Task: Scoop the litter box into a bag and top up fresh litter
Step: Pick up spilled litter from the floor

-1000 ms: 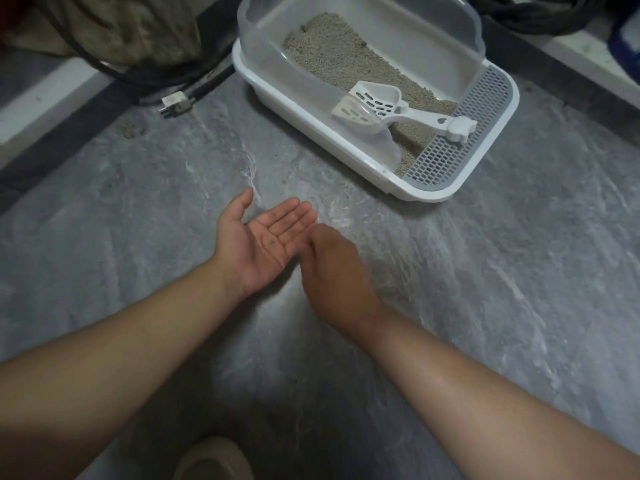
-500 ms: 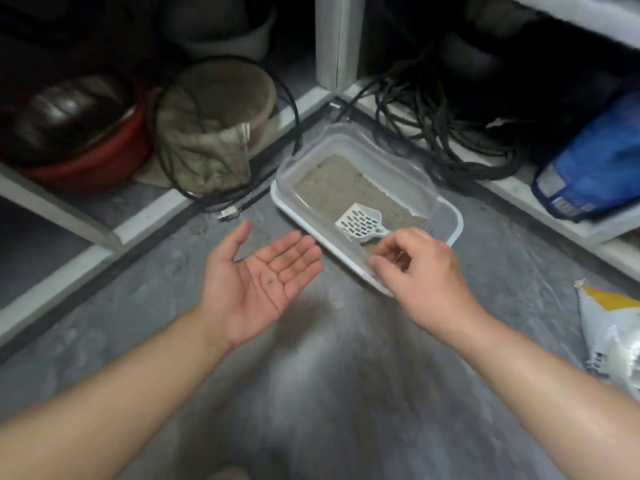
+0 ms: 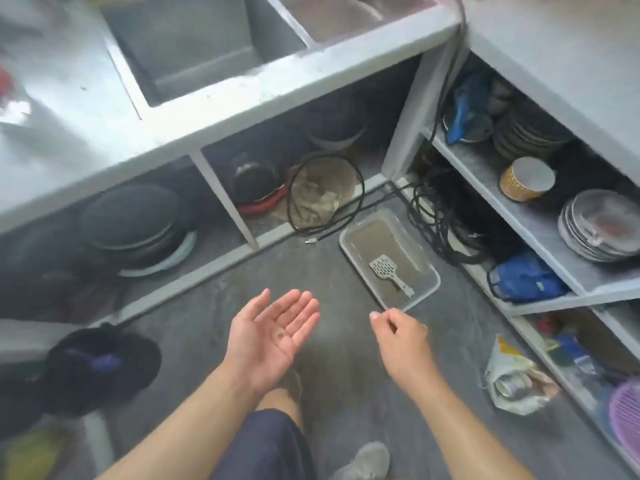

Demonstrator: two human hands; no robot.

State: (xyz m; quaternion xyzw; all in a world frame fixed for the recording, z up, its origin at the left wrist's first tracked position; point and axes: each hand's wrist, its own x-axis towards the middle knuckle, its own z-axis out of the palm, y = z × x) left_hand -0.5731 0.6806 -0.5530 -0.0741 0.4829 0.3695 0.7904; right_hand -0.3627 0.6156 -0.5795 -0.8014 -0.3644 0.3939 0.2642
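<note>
Centrally, left hand [image 3: 273, 336] lies palm-up, flat, cradling specks; right hand [image 3: 401, 336] loosely curled, holding nothing; litter box [image 3: 349, 239] above them.

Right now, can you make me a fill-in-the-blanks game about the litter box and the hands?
1. The scoop lies inside the ____ box.
2. The left hand is held palm ____.
3. The litter box sits on the ____.
4. The right hand holds ____.

Missing words: litter; up; floor; nothing
</note>
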